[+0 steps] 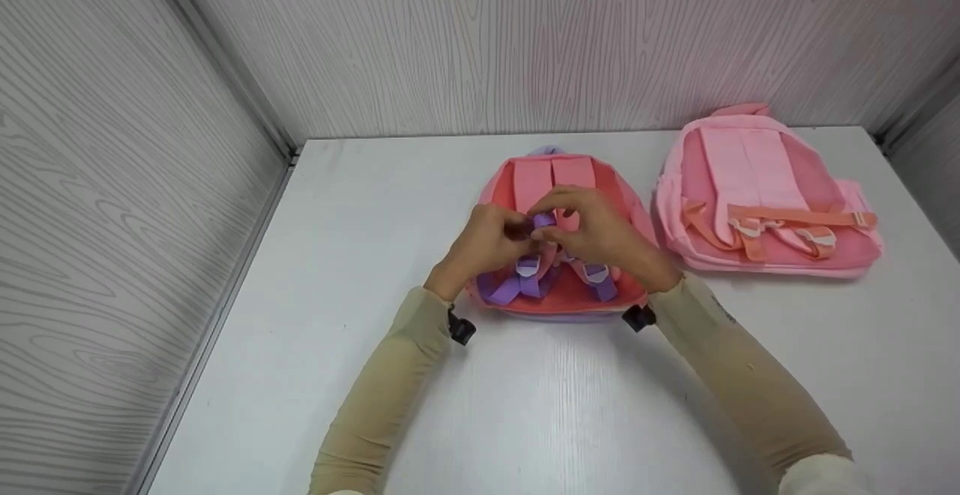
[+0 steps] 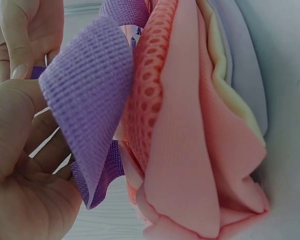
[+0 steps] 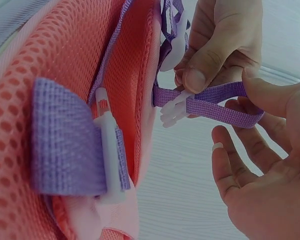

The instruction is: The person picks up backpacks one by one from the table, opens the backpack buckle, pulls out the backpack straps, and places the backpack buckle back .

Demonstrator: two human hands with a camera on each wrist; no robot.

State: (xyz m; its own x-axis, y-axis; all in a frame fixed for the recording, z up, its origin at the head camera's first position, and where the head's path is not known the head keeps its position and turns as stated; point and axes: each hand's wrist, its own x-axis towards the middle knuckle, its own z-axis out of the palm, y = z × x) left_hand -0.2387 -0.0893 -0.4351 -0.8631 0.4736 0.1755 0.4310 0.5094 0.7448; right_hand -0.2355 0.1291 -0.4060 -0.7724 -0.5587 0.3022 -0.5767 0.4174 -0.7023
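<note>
A small pink backpack (image 1: 570,301) with a coral mesh back panel lies back side up on the white table. Over it, my left hand (image 1: 484,244) pinches a white plastic buckle (image 3: 175,110) on a purple webbing strap. Thumb and finger of my right hand (image 1: 596,229) pinch the loop of that purple strap (image 3: 230,120), just beside the buckle. Lower on the backpack, more purple straps pass through a white slider (image 1: 527,268) and a second slider (image 1: 596,274). A wide purple strap (image 2: 92,95) hangs in front of my left hand in the left wrist view.
Right of it, close by, lies a larger light pink backpack (image 1: 750,172) with orange straps (image 1: 802,216). A grey wood-grain wall (image 1: 480,45) stands behind the table (image 1: 360,255), and another panel (image 1: 112,217) on the left.
</note>
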